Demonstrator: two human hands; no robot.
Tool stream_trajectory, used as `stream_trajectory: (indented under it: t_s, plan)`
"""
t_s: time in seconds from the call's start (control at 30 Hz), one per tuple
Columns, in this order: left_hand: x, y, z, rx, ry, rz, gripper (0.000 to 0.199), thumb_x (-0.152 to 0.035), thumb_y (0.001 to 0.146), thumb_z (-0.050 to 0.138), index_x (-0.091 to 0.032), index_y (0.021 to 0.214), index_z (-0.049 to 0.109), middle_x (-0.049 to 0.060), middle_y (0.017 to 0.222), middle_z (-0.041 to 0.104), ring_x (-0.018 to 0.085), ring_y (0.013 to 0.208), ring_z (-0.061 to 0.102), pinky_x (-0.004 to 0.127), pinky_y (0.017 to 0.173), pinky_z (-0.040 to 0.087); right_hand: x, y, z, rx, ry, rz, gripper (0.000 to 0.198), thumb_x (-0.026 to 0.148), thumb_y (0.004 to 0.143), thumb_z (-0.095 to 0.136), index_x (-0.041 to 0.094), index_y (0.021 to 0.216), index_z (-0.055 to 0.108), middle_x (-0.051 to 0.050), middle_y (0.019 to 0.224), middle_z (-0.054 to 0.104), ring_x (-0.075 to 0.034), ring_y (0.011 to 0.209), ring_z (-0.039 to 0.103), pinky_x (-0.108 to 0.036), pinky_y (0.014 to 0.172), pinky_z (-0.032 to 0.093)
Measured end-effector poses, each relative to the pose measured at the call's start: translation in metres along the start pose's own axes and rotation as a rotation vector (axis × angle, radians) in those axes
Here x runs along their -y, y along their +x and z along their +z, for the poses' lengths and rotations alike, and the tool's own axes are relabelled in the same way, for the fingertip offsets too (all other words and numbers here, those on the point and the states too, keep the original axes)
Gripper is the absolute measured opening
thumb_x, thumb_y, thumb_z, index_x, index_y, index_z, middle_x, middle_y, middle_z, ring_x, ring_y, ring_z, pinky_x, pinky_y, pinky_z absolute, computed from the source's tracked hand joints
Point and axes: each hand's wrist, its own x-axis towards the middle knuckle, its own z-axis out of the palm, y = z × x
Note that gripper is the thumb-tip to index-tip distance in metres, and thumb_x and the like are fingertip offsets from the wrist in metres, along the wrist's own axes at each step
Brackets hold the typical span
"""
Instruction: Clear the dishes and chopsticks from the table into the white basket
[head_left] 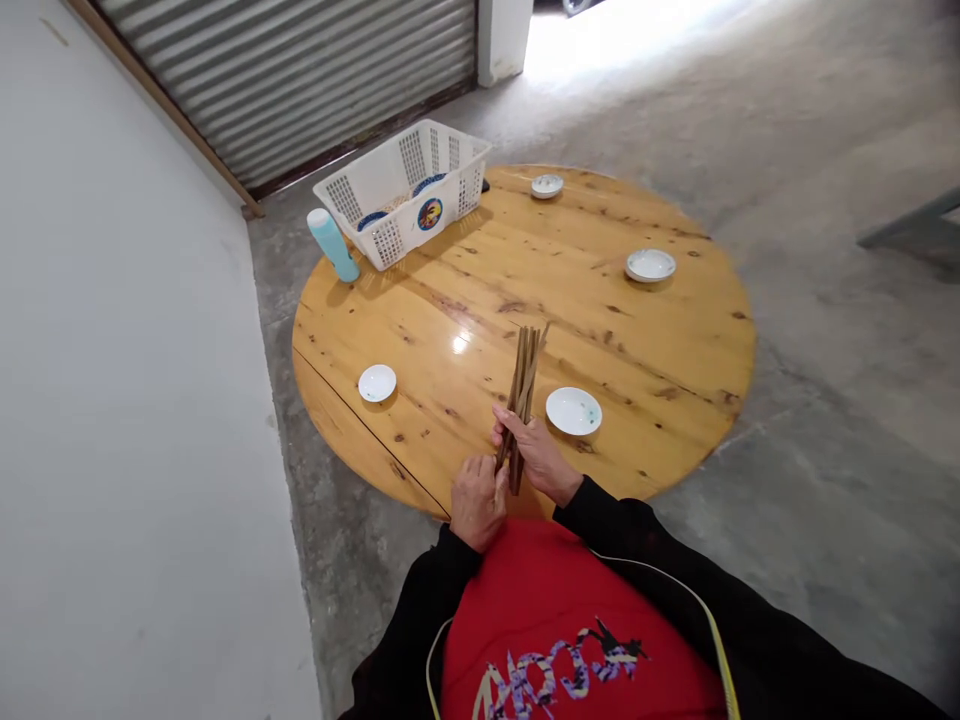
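A bundle of brown wooden chopsticks (524, 365) stands up from my hands at the near edge of the round table. Wrapped around its middle is my right hand (541, 455), closed, with the tips fanning slightly apart above it. My left hand (478, 498) is closed at the bundle's lower end, its fingers pinched at the chopstick ends; how many it grips is hidden. Just right of the bundle lies a white dish (574, 411) with a small green pattern. A smaller white dish (377, 383) sits to the left.
The round wooden table (420, 330) also bears a white plastic basket (401, 225) with blue-rimmed dishware inside, a light blue bottle (333, 245), and white dishes at the right (650, 265) and far side (547, 186). A white wall (135, 400) stands left.
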Motion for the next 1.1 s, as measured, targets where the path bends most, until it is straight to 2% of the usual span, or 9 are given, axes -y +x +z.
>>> stream_trajectory:
  t_s: [0.17,0.27,0.37,0.47,0.6,0.8,0.9,0.97,1.1]
  plan:
    - [-0.009,0.015,0.009,0.149,-0.208,0.014,0.033,-0.035,0.102,0.037,-0.018,0.120,0.059,0.016,0.119,0.067,0.027,0.113,0.065,0.041,0.100,0.051,0.007,0.003,-0.011,0.061,0.021,-0.021,0.061,0.075,0.067,0.080,0.020,0.056,0.057,0.001,0.049,0.051,-0.017,0.067,0.064,-0.023,0.063,0.050]
    - [-0.011,0.027,0.015,0.161,-0.412,0.032,0.042,-0.034,0.099,0.041,-0.017,0.135,0.053,0.017,0.135,0.062,0.027,0.130,0.057,0.041,0.110,0.047,0.008,0.001,-0.012,0.063,0.117,0.002,0.058,0.068,0.064,0.087,0.019,0.059,0.056,0.004,0.051,0.048,-0.014,0.056,0.061,-0.023,0.055,0.048]
    - [-0.009,0.035,0.019,0.270,-0.591,-0.046,0.028,-0.031,0.094,0.046,-0.017,0.113,0.060,0.010,0.101,0.069,0.023,0.096,0.067,0.036,0.087,0.056,0.006,-0.004,-0.013,0.065,0.140,0.012,0.058,0.067,0.063,0.088,0.019,0.061,0.055,0.004,0.051,0.048,-0.014,0.050,0.058,-0.023,0.044,0.044]
    - [-0.007,0.036,0.021,0.355,-0.703,-0.175,0.013,-0.031,0.089,0.053,-0.018,0.089,0.056,-0.002,0.068,0.055,0.013,0.057,0.052,0.025,0.057,0.047,0.007,-0.007,-0.015,0.086,0.160,0.031,0.054,0.061,0.063,0.091,0.020,0.064,0.055,0.005,0.052,0.048,-0.014,0.049,0.056,-0.024,0.041,0.045]
    - [-0.007,0.029,0.020,0.377,-0.779,-0.215,0.024,-0.037,0.086,0.061,-0.020,0.076,0.050,-0.007,0.056,0.044,0.008,0.049,0.039,0.022,0.050,0.034,0.023,-0.003,-0.022,0.068,0.326,0.017,0.049,0.045,0.056,0.098,0.020,0.071,0.059,0.008,0.057,0.048,-0.008,0.051,0.051,-0.021,0.050,0.051]
    - [-0.006,0.019,0.024,0.480,-1.097,-0.297,0.048,-0.057,0.069,0.083,-0.015,0.077,0.061,-0.003,0.062,0.060,0.009,0.053,0.051,0.024,0.056,0.042,0.046,-0.002,-0.042,0.125,0.344,-0.034,0.056,0.043,0.063,0.094,0.021,0.058,0.043,0.011,0.050,0.026,-0.004,0.043,0.021,-0.016,0.038,0.032]
    - [-0.003,0.021,0.028,0.334,-1.446,-0.513,0.063,-0.072,0.065,0.081,-0.013,0.081,0.066,0.003,0.071,0.068,0.014,0.061,0.062,0.028,0.065,0.051,0.050,-0.007,-0.041,0.086,0.311,-0.133,0.054,0.041,0.071,0.088,0.021,0.056,0.040,0.010,0.051,0.022,-0.006,0.045,0.020,-0.018,0.040,0.033]
    - [-0.001,0.023,0.027,0.198,-1.644,-0.694,0.063,-0.075,0.081,0.065,-0.012,0.083,0.067,0.006,0.075,0.070,0.016,0.065,0.065,0.030,0.069,0.053,0.048,-0.014,-0.032,0.029,0.292,-0.216,0.053,0.037,0.072,0.088,0.022,0.055,0.040,0.008,0.053,0.025,-0.008,0.047,0.022,-0.019,0.041,0.034]
    - [-0.001,0.027,0.025,0.049,-1.833,-0.906,0.061,-0.055,0.104,0.036,-0.010,0.083,0.071,0.009,0.078,0.072,0.015,0.068,0.067,0.027,0.072,0.051,0.028,-0.030,-0.005,-0.051,0.243,-0.337,0.050,0.035,0.071,0.090,0.022,0.054,0.044,0.008,0.052,0.031,-0.008,0.047,0.029,-0.021,0.041,0.035]
